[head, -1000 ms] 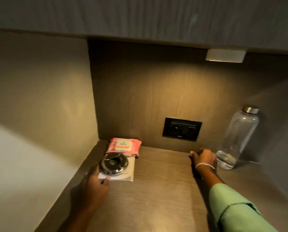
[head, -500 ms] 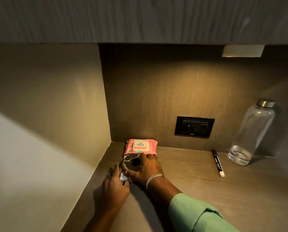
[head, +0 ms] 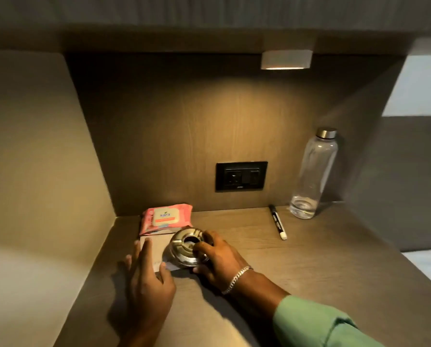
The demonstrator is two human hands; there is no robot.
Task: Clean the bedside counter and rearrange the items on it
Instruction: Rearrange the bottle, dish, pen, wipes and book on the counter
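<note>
Ashtray (head: 188,249) sits under your right hand (head: 218,259), fingers curled around its rim in a firm grip, resting on the notepad (head: 154,249) just in front of the wipes pack (head: 166,218). Your left hand (head: 148,279) lies flat and spread on the pad's near-left corner, pinning it to the table (head: 309,284), so the right one is best placed to lift.

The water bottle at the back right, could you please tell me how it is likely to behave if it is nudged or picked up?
The water bottle stands tall and narrow, so a sideways push would probably tip it. Only a little water shows at the bottom, so it likely lifts light. Its clear, smooth wall may be slippery, and fragile if it is glass, which I cannot tell.
</note>
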